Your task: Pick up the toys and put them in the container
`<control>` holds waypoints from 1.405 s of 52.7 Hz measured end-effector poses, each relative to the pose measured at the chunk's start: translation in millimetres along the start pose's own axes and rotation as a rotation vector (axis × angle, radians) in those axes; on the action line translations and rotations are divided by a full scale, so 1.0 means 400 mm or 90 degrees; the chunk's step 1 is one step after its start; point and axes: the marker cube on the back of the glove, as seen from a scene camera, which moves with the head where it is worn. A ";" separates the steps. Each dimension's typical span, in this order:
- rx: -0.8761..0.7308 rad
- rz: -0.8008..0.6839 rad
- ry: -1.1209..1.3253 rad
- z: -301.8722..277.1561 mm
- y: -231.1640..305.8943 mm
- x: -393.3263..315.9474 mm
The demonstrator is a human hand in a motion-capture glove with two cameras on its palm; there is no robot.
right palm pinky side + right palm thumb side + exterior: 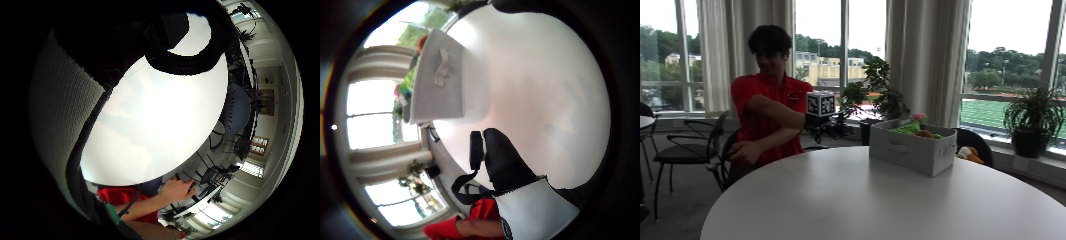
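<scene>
Toys heaped in the box on the table, at about 3 o'clock from the right hand. Hand up by the table's edge, fingers loose and holding nothing, likely with no toy left there to grab. Hard to make out: the toy shapes inside, and an orange-and-white thing behind the box.

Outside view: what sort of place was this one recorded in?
Probably a lounge or common room in an office or campus building: a round white table with chairs nearby, tall windows with curtains, and potted plants along the sill.
</scene>
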 end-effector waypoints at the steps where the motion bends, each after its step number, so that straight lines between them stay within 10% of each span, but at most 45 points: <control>1: 0.002 -0.002 0.004 0.000 0.005 0.000; 74: -0.002 0.022 -0.015 0.009 0.010 0.038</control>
